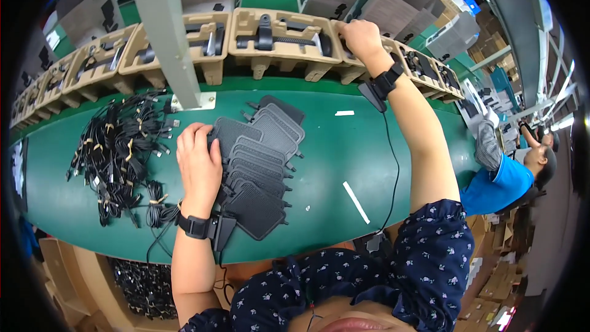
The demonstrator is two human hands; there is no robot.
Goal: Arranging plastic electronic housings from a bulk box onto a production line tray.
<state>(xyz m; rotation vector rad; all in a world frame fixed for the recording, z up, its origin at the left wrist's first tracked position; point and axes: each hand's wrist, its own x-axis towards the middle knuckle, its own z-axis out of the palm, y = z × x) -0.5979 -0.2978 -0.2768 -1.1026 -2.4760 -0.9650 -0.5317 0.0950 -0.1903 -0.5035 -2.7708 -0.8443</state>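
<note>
In the head view, a green worktop (332, 209) is shown, lined along its far edge by a row of brown moulded trays (209, 64). A fanned pile of dark grey flat panels (255, 206), textured and fitted with short prongs, is laid at the worktop's middle, toward its near edge. Bundled black cables (114, 147) are heaped to its left, toward the left end.

The left hand (200, 157) is placed at the pile's upper-left side, its fingers close together and touching a panel's edge; whether that panel is pinched cannot be told. The right hand (364, 40) is stretched to the far edge, its fingers curled down over a tray (350, 74) right of the post (172, 37); its fingertips are hidden, so whether anything is held cannot be told.

The step in hand is judged to be work on that tray's contents, with the panels kept within reach. For the next move, a clean separation of one panel from its overlapping neighbours would seem to be called for.
</note>
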